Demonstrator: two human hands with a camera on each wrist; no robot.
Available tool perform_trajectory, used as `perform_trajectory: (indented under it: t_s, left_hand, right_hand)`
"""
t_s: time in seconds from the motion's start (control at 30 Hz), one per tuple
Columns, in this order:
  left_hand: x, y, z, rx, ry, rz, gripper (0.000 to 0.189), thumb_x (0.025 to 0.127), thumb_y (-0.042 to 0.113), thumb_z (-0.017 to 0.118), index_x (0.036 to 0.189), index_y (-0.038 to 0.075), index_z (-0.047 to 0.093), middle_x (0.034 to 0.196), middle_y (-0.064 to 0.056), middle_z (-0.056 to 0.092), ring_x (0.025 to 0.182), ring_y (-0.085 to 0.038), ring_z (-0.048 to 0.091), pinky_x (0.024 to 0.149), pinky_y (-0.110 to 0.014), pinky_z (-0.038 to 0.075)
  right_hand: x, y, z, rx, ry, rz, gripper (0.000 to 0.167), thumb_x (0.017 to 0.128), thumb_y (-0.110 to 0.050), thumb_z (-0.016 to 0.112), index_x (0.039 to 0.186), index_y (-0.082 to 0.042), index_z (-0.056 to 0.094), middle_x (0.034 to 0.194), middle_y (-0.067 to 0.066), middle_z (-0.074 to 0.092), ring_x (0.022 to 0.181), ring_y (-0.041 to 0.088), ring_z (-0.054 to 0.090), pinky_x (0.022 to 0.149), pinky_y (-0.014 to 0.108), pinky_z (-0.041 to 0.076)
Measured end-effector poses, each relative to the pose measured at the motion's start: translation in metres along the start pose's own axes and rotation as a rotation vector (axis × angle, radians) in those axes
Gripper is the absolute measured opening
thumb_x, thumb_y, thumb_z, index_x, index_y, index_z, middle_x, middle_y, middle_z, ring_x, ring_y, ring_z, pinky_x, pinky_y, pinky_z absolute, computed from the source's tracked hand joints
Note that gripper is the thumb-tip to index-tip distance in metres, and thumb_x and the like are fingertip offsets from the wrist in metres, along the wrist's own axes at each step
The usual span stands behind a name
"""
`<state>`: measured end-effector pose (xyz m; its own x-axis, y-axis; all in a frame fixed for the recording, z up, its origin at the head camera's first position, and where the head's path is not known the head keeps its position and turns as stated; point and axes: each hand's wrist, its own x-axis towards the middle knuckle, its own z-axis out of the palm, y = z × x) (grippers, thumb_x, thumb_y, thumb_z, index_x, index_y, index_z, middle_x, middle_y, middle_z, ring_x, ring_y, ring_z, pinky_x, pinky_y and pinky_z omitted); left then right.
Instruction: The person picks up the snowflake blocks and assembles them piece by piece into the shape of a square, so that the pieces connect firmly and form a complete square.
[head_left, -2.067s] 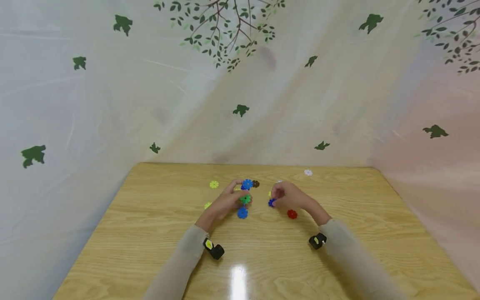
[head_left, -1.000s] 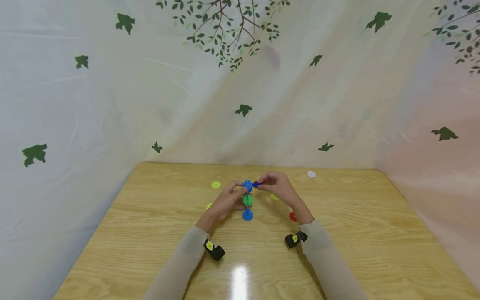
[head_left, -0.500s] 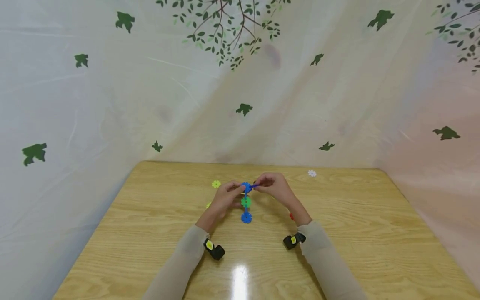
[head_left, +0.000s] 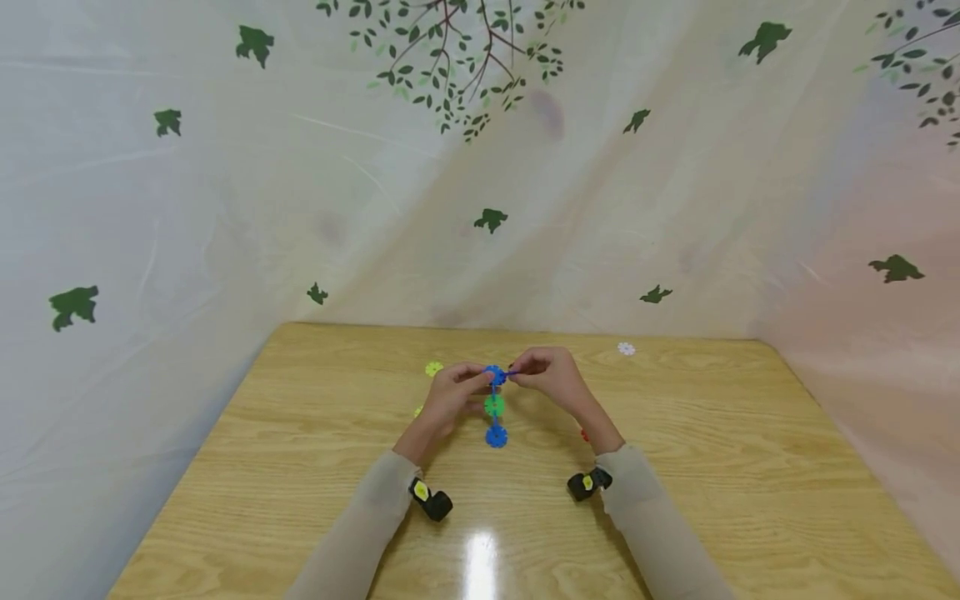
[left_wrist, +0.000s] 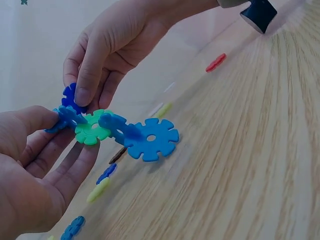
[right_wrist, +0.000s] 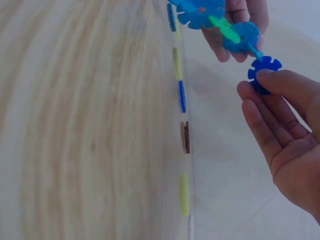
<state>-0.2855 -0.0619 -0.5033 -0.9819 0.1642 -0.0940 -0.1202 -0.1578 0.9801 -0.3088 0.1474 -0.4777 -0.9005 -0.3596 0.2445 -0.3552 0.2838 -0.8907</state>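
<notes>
My left hand (head_left: 447,402) pinches the far end of a short chain of slotted plastic flower discs between thumb and fingers. The chain has light blue discs and a green disc (left_wrist: 91,131), with a light blue disc (left_wrist: 151,139) at its near end. My right hand (head_left: 553,377) pinches a dark blue flower disc (right_wrist: 264,63) between thumb and forefinger. In the right wrist view that disc meets the edge of the chain's end piece, set at an angle to it. Both hands are raised over the table.
On the wooden table (head_left: 300,500) lie loose flower discs: a yellow disc (head_left: 433,368), a white disc (head_left: 626,349), a red disc (left_wrist: 216,62), a brown disc (right_wrist: 186,137) and several others. A printed cloth (head_left: 360,250) hangs behind the table.
My right hand has moved left with the dark blue disc, up to the chain's far end. The left hand keeps its grip on the chain. The last half second shows hardly any movement.
</notes>
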Motion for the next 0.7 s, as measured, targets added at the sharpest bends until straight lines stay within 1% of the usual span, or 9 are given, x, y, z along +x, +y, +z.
perform_trajectory:
  t_s: [0.1, 0.17, 0.33, 0.43, 0.53, 0.7]
  left_hand:
    - [0.000, 0.001, 0.002, 0.017, 0.010, 0.003, 0.021, 0.097, 0.015, 0.071, 0.110, -0.001, 0.072, 0.094, 0.000, 0.076, 0.093, -0.021, 0.075, 0.073, -0.033, 0.063]
    - [0.000, 0.001, 0.002, 0.018, 0.018, 0.001, 0.021, 0.097, 0.016, 0.071, 0.109, -0.001, 0.072, 0.094, 0.000, 0.077, 0.093, -0.022, 0.075, 0.074, -0.034, 0.063]
    - [0.000, 0.002, 0.003, 0.025, 0.026, 0.005, 0.020, 0.096, 0.015, 0.072, 0.107, -0.002, 0.073, 0.094, -0.003, 0.077, 0.094, -0.024, 0.075, 0.077, -0.038, 0.063]
    - [0.000, 0.001, 0.003, 0.029, 0.022, 0.006, 0.018, 0.096, 0.015, 0.072, 0.105, -0.001, 0.073, 0.094, -0.003, 0.077, 0.093, -0.021, 0.075, 0.078, -0.039, 0.063]
    - [-0.001, 0.001, 0.002, 0.031, 0.015, 0.005, 0.017, 0.096, 0.016, 0.072, 0.104, 0.000, 0.073, 0.094, -0.001, 0.076, 0.092, -0.020, 0.075, 0.079, -0.038, 0.063]
    - [-0.002, 0.000, 0.002, 0.046, 0.007, 0.005, 0.018, 0.097, 0.018, 0.072, 0.104, 0.002, 0.073, 0.095, 0.000, 0.077, 0.097, -0.022, 0.075, 0.079, -0.036, 0.063]
  right_hand:
    - [0.000, -0.001, 0.000, -0.008, 0.006, -0.010, 0.007, 0.087, 0.000, 0.078, 0.092, 0.004, 0.076, 0.094, 0.022, 0.075, 0.078, 0.011, 0.071, 0.072, 0.023, 0.060]
    - [-0.001, -0.003, 0.000, -0.016, 0.010, -0.012, 0.006, 0.087, 0.000, 0.079, 0.091, 0.004, 0.077, 0.094, 0.022, 0.075, 0.078, 0.012, 0.072, 0.072, 0.024, 0.060]
    - [-0.003, -0.011, 0.001, -0.070, 0.012, -0.023, 0.002, 0.088, 0.002, 0.076, 0.088, 0.003, 0.078, 0.093, 0.022, 0.076, 0.081, 0.025, 0.074, 0.072, 0.026, 0.061]
    - [-0.003, -0.013, 0.002, -0.103, 0.010, -0.029, 0.003, 0.088, 0.005, 0.075, 0.087, 0.006, 0.077, 0.092, 0.024, 0.075, 0.082, 0.033, 0.074, 0.072, 0.027, 0.061]
    - [-0.003, -0.015, 0.003, -0.120, 0.003, -0.030, 0.004, 0.088, 0.007, 0.074, 0.086, 0.010, 0.075, 0.091, 0.026, 0.074, 0.082, 0.039, 0.073, 0.070, 0.025, 0.060]
    - [-0.008, -0.034, 0.002, -0.117, -0.023, -0.034, 0.004, 0.087, 0.010, 0.073, 0.087, 0.013, 0.074, 0.090, 0.028, 0.074, 0.081, 0.040, 0.074, 0.069, 0.020, 0.059]
